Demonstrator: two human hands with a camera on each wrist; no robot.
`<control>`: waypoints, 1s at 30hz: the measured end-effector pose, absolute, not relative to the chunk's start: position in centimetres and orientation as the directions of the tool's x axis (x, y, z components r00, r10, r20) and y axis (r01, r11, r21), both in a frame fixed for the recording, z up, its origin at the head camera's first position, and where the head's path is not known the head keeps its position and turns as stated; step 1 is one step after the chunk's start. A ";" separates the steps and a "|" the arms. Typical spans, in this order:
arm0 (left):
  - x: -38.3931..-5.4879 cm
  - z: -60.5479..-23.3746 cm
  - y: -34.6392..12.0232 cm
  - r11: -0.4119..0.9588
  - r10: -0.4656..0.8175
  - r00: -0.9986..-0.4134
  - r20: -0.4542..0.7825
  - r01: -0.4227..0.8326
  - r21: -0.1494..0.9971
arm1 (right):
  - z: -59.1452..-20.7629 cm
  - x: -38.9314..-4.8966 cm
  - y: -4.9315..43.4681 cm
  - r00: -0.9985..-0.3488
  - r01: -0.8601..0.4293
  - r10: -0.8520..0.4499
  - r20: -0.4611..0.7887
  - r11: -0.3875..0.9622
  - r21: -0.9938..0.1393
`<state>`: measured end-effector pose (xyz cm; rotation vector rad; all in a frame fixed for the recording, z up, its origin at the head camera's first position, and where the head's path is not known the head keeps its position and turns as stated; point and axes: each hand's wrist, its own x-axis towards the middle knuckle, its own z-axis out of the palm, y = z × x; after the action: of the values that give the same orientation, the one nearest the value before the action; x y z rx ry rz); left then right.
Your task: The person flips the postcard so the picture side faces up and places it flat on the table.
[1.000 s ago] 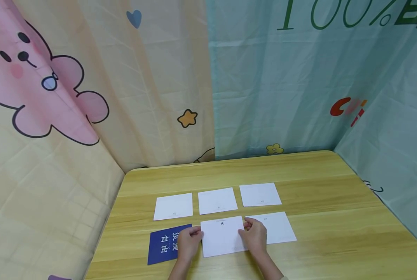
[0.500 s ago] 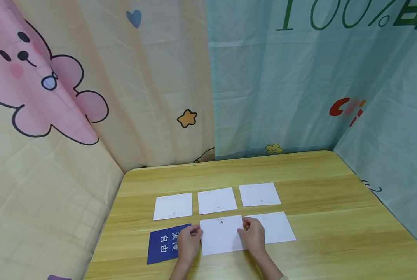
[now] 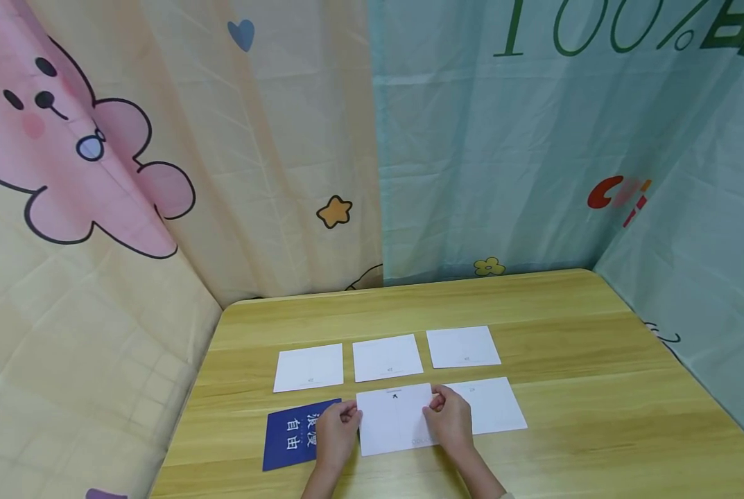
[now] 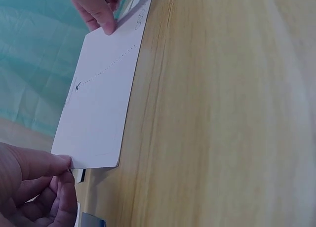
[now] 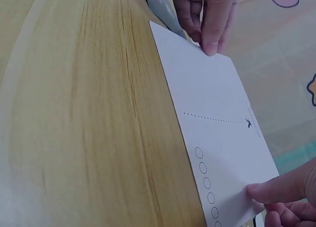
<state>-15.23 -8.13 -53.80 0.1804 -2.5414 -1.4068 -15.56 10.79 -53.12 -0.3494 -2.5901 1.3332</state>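
Wood-grained tabletop (image 3: 596,388) below; my left hand (image 3: 335,431) and right hand (image 3: 451,420) pinch the white card (image 3: 390,424) by opposite edges, right of the blue card (image 3: 282,445). Light, even pressure (no squeezing) should keep it unbent.

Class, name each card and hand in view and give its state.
Held white card: gripped at both sides
Left hand: pinches that card's left edge
Right hand: pinches that card's right edge
Blue card: flat, partly hidden
Near right white card: flat, partly covered
Far left white card: flat, uncovered
Far middle white card: flat, uncovered
Far right white card: flat, uncovered
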 end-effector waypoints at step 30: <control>-15.5 -53.6 -8.0 0.289 -0.245 -0.968 -0.050 -0.122 0.950 | -53.2 -15.7 10.6 -0.942 0.072 0.305 0.141 0.592 -0.803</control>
<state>-15.54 -7.97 -53.61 0.3490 -2.4354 -1.7795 -15.71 10.60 -53.21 -0.3092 -2.5596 1.2733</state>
